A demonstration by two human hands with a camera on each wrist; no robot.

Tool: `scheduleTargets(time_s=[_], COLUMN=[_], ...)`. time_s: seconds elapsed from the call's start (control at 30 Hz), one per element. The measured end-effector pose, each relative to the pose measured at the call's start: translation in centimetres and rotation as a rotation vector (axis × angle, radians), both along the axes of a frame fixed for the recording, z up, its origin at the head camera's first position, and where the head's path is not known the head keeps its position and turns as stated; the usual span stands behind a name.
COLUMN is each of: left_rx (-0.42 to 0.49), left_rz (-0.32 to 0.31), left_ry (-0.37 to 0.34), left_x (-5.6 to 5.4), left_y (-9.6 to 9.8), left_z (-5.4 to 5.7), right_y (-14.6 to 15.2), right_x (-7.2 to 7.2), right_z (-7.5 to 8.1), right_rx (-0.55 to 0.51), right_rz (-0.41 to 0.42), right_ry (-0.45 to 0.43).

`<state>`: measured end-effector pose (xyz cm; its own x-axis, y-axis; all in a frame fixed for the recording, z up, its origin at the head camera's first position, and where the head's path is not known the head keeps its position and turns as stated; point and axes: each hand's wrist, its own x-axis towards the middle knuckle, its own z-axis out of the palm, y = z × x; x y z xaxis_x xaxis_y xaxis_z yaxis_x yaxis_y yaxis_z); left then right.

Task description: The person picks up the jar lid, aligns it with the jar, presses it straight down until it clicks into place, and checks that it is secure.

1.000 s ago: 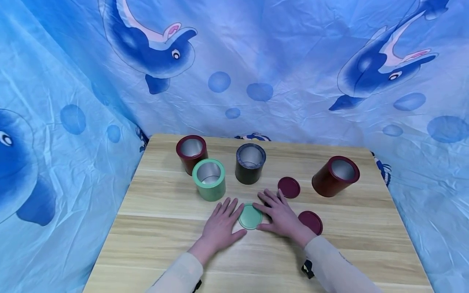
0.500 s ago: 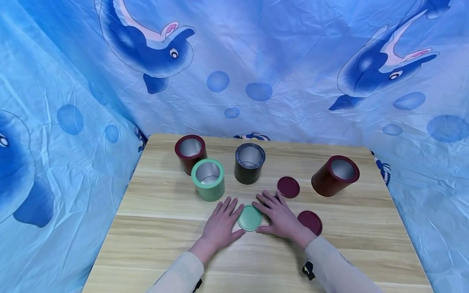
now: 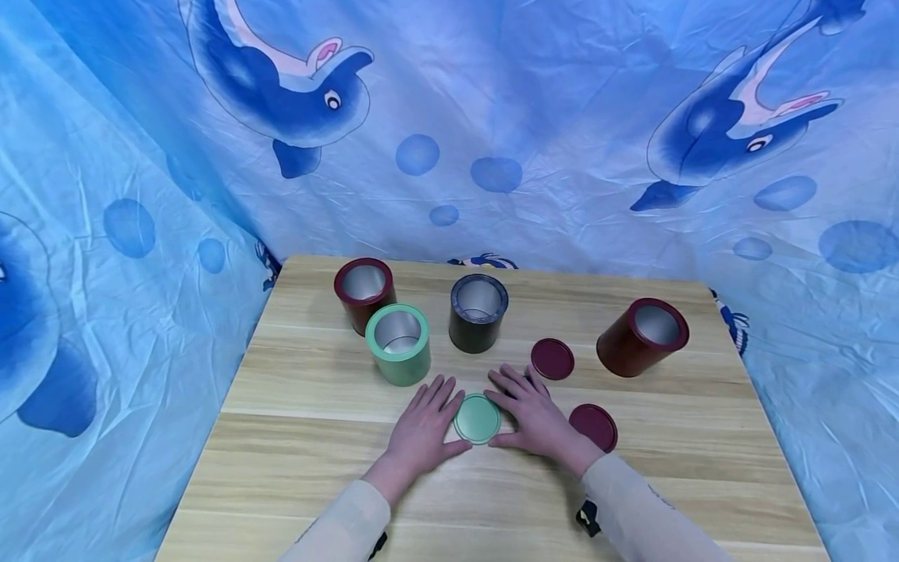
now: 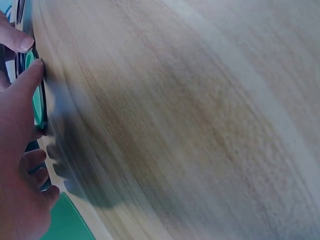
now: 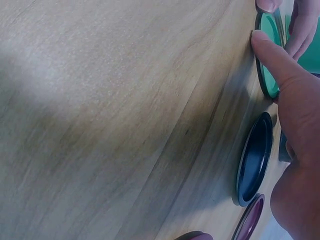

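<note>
A round green lid [image 3: 477,420] lies flat on the table between the two hands. My left hand [image 3: 421,431] lies along its left side, thumb and index finger stretched out to its rim. From the other side, my right hand [image 3: 532,415] also has thumb and index finger at the rim. The fingers of both hands are fairly straight. Behind the left fingertips stands an open green canister [image 3: 403,363]. A dark blue lid [image 5: 255,160], mostly hidden under the right hand in the head view, lies beside that hand in the right wrist view.
Two dark red lids, one farther back [image 3: 552,359] and one by the right wrist [image 3: 594,427], lie on the wooden table [image 3: 295,468]. An open dark canister [image 3: 477,324] and red canisters at left [image 3: 365,300] and right [image 3: 635,343] stand behind. Blue dolphin-print sheets [image 3: 449,117] enclose the table.
The green lid has shifted very slightly towards me, the fingers of both hands staying at its rim. The canisters and other lids look unmoved.
</note>
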<state>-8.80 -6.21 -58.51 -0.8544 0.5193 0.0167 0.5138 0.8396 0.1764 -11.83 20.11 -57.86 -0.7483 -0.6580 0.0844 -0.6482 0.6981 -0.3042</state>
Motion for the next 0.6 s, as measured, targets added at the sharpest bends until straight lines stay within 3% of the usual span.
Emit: scheduleTargets(time_s=[0.2,0.6], left_rx=[-0.025,0.022], left_rz=[-0.018,-0.043], left_ry=[0.021,0.059], left_x=[-0.24,-0.52], left_y=[0.07,-0.09], left_z=[-0.27,-0.44], right_y=[-0.16,-0.34], right_x=[-0.03,-0.18], right_z=[0.0,0.06], right_rx=[-0.034,-0.098], right_rz=[-0.006,-0.025], right_ry=[-0.044,-0.133])
